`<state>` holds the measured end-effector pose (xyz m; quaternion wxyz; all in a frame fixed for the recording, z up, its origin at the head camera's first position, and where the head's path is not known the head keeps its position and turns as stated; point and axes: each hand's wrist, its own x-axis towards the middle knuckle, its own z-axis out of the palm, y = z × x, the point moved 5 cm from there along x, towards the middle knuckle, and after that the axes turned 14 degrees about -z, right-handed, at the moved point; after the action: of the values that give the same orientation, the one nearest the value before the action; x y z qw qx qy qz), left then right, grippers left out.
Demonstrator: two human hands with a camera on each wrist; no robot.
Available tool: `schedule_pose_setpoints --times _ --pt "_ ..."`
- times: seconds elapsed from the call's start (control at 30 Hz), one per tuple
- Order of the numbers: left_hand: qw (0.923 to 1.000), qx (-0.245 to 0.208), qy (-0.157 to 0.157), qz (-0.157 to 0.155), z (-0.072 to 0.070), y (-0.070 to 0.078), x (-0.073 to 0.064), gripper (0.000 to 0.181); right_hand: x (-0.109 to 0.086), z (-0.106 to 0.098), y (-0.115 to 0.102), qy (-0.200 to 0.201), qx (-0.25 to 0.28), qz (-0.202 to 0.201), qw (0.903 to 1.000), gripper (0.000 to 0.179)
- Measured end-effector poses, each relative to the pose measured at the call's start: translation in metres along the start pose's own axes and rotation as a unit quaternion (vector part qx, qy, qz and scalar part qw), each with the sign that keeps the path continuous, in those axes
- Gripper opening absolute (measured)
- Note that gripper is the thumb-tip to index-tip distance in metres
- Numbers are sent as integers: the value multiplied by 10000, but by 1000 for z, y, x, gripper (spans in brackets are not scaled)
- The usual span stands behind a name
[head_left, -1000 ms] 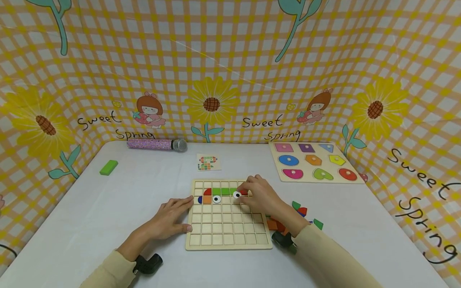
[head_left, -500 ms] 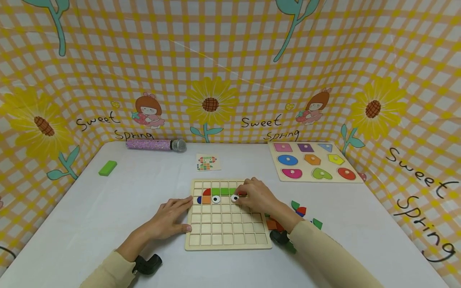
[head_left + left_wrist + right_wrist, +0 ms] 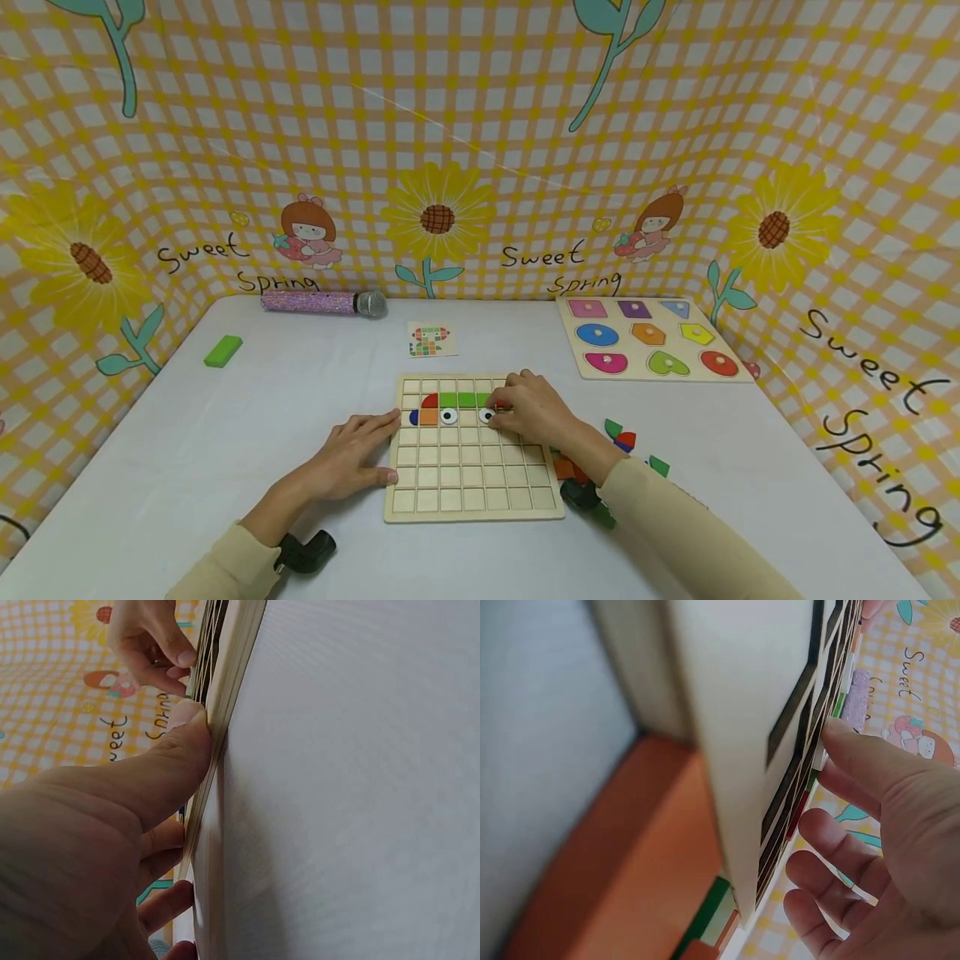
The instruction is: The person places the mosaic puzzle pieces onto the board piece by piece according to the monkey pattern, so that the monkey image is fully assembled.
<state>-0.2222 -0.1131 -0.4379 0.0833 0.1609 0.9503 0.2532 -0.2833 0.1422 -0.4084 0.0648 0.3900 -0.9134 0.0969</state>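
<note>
A wooden grid board (image 3: 450,477) lies on the table. Its upper rows hold a red quarter-round tile (image 3: 431,402), several green square tiles (image 3: 458,400), an orange square (image 3: 429,417), a blue half-round tile (image 3: 414,417) and a white round eye tile (image 3: 448,416). My right hand (image 3: 534,408) pinches a second eye tile (image 3: 487,414) between thumb and index finger, down in a cell of the second row. It partly covers a red tile at the right. My left hand (image 3: 348,454) rests against the board's left edge, thumb (image 3: 184,742) and fingertips touching the side, fingers fairly straight.
Loose coloured tiles (image 3: 613,428) lie right of the board, some under my right forearm. Behind the board is a small pattern card (image 3: 432,339). Farther back are a glittery microphone (image 3: 322,302), a green block (image 3: 222,351) and a shape puzzle board (image 3: 656,339).
My right hand has brought the second eye tile slightly left and toward me, from the line between the rows into its second-row cell. The left hand has stayed at the board's edge.
</note>
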Motion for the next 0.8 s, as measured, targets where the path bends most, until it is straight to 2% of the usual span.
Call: schedule_pose_setpoints --times 0.17,0.4,0.6,0.8 --pt "10000 -24 -19 -24 0 -1 1 78 -1 -1 0 72 -3 -31 10000 21" --pt "9998 -107 -136 -60 3 -1 1 79 -9 -13 -3 305 237 256 9989 27" --pt "9999 -88 -91 -108 2 -1 2 79 -28 -34 -3 609 417 139 9972 27" --pt "9999 -98 -47 -105 0 -1 1 78 -55 -46 3 738 161 228 9969 29"
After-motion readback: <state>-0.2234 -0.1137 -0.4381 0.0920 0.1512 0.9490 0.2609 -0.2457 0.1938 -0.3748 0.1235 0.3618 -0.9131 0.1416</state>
